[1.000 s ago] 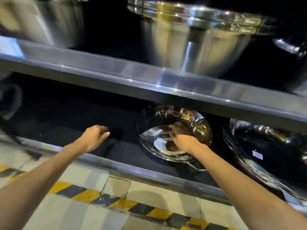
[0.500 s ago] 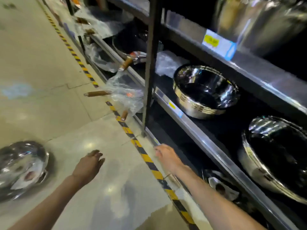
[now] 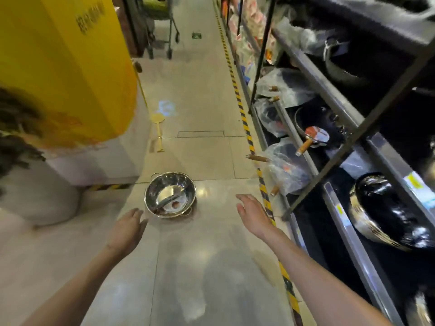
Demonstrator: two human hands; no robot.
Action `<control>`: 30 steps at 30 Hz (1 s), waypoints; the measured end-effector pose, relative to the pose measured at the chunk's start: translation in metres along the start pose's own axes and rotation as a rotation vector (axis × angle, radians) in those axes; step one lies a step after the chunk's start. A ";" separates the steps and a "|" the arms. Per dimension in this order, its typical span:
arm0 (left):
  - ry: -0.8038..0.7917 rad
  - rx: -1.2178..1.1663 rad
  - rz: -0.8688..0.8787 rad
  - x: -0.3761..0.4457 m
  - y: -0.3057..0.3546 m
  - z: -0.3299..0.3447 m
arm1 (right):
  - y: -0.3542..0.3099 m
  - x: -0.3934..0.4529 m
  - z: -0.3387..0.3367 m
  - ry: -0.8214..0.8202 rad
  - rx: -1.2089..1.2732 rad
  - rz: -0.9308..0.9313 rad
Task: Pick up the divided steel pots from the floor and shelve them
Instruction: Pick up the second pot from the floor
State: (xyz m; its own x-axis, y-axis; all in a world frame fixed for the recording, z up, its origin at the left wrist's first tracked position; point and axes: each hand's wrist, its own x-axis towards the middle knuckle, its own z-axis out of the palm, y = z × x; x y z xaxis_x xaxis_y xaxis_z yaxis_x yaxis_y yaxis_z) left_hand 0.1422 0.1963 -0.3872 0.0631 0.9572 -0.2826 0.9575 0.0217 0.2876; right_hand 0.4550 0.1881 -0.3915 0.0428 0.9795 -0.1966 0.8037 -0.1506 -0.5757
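A shiny divided steel pot [image 3: 170, 194] stands upright on the tiled floor in the middle of the aisle, a curved divider across its inside. My left hand [image 3: 127, 229] hovers just below and left of its rim, fingers apart, holding nothing. My right hand [image 3: 253, 214] is open too, off to the pot's right and apart from it. On the right, the metal shelf [image 3: 348, 245] holds another steel pot [image 3: 386, 210] lying tilted on a lower level.
A yellow pillar [image 3: 70, 67] on a white base stands left of the pot. Another person [image 3: 21, 161] crouches at the far left. Bagged pans with wooden handles [image 3: 282, 170] jut from the shelf over the yellow-black floor stripe [image 3: 263, 187]. A trolley [image 3: 162, 24] stands far down the aisle.
My view has swung from the low shelf to the aisle floor. My right hand let go of the pot it held on the shelf; both hands now reach towards the pot on the floor.
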 end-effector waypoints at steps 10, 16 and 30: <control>0.020 -0.107 -0.052 -0.011 -0.072 -0.068 | -0.097 0.018 0.033 -0.022 -0.049 -0.035; 0.008 -0.104 -0.024 0.018 -0.117 -0.078 | -0.127 0.046 0.061 -0.043 -0.055 -0.001; -0.037 0.028 0.061 0.206 -0.176 -0.048 | -0.121 0.219 0.131 -0.135 -0.115 0.053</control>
State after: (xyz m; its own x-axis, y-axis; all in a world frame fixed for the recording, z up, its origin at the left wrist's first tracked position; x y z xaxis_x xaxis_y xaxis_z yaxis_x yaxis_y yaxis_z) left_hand -0.0266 0.4033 -0.4520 0.1316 0.9452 -0.2989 0.9591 -0.0451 0.2794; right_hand 0.2892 0.4034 -0.4684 0.0129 0.9428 -0.3330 0.8653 -0.1774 -0.4688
